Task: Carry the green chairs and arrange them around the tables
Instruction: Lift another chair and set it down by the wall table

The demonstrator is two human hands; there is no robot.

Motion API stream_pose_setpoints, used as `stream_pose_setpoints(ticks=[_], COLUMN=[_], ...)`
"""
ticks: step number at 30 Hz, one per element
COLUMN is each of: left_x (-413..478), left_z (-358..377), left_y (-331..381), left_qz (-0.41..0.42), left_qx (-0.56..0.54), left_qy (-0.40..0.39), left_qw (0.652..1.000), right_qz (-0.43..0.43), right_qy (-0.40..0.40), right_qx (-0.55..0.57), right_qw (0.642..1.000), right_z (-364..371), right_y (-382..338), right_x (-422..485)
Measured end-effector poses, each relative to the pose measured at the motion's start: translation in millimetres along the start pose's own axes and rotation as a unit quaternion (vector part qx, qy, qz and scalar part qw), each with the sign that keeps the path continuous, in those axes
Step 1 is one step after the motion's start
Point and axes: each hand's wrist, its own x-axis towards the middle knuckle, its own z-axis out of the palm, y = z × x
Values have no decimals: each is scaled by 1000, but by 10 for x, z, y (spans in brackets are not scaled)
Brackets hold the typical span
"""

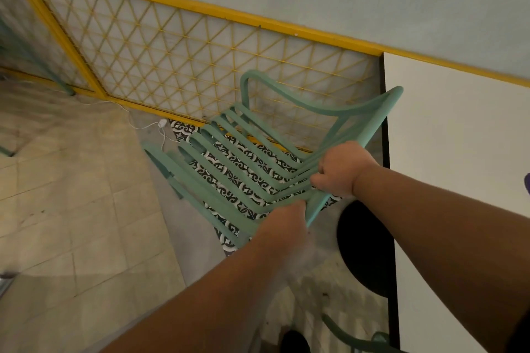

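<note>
A green slatted metal chair (pixel 252 152) is tilted in front of me, lifted off the patterned floor, just left of a white table (pixel 459 137). My right hand (pixel 341 170) grips the chair's frame where seat and back meet, on the table side. Lower down, my left hand (pixel 284 223) is closed around the same frame bar. Part of a second green chair (pixel 355 338) shows at the bottom edge, beside the table.
A yellow lattice railing (pixel 177 51) runs along the wall behind the chair. The table's round black base (pixel 364 246) sits under its left edge. A white cable and plug (pixel 162 123) lie on the floor near the railing. Beige tiled floor (pixel 71 223) spreads to the left.
</note>
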Motion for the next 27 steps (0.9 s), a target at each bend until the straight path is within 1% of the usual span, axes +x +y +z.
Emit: stream_pose_setpoints(ticks=[7,13,19,24,27], left_x=[-150,-346,-433,-470,-458], left_z=[-83,-331,-612,-695,-692], left_y=[-126,-523,-791,-860,-851], left_qz=[6,-5,-14,-10,-17], left_qx=[17,43,79,73,74], left_qy=[-23,-50,-92,-98,-99], left_qw=[1000,998,993,992,992], right_qz=[11,43,55,23,33], right_qy=[-20,-46,-61,-63,-51], right_qx=[3,33,54,37,52], right_qw=[1000,997,995,997,997], right_z=[-43,-218,-305,-306,-327], right_y=[-174,-616,-927,-999,-994], right_x=[-76,-77,-33,4,-26])
